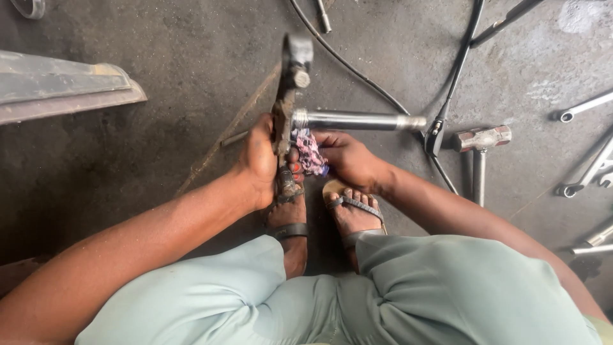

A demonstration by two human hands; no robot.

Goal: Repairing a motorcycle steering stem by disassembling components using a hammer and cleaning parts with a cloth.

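Seated on a rough concrete floor (159, 96), the left hand (258, 160), fingers wrapped tight, holds a greasy metal part (285, 108) upright above sandalled feet. The right hand (348, 156) presses a pink patterned rag (311, 152) against it, fingers closed. A smooth steel rod (357, 120) sticks out sideways; a hammer (482, 144) lies beyond.

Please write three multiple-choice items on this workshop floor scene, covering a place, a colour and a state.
1. Where does the hammer lie?
A. on the person's right, on the floor
B. under the left foot
C. on the metal sheet

2. What colour are the trousers?
A. black
B. pale green
C. red

3. What does the right hand do?
A. rests open on the knee
B. presses a multicoloured rag to the metal part
C. lifts a wrench

Answers: 1 A, it lies right of the shaft; 2 B, the lap shows it; 3 B, the left hand holds the part upright.
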